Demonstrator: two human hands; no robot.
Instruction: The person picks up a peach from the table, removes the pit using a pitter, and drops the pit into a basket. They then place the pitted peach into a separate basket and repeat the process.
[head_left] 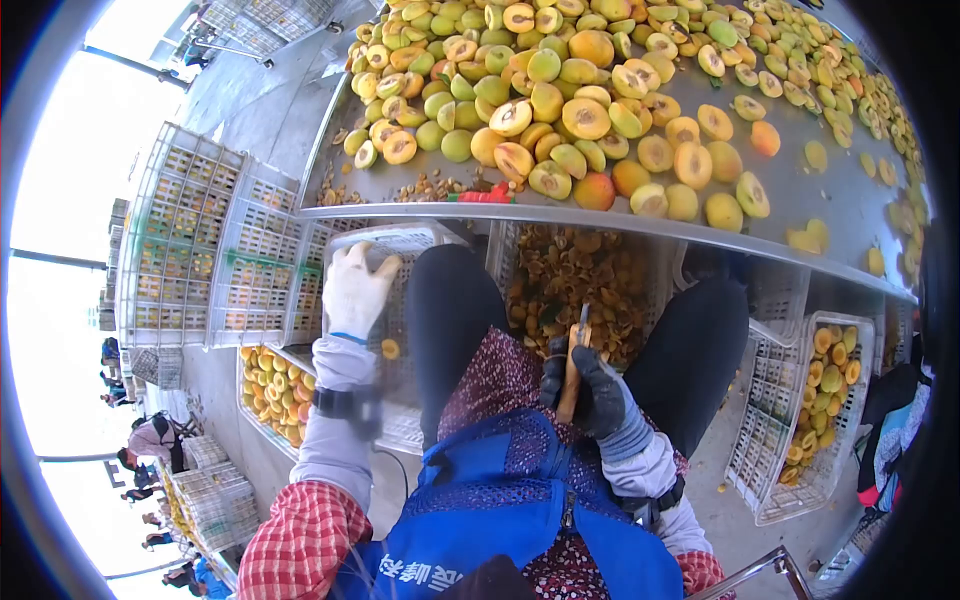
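My left hand, in a white glove, is over a white plastic crate between the table and my leg. Its fingers are apart, and no object shows in them. One yellow fruit half is in view below that hand, at the crate. My right hand, in a dark grey glove, grips a wooden-handled tool with a narrow metal tip pointing toward the table. Beyond the tip, between my knees, stands a crate of brown pits and scraps. Peach-like fruit, much of it halved, is heaped on the metal table.
The metal table's front edge crosses above my knees, with a red-handled item lying near it. Stacked white crates stand at left. Crates of fruit sit on the floor at left and right. Other people are in the left background.
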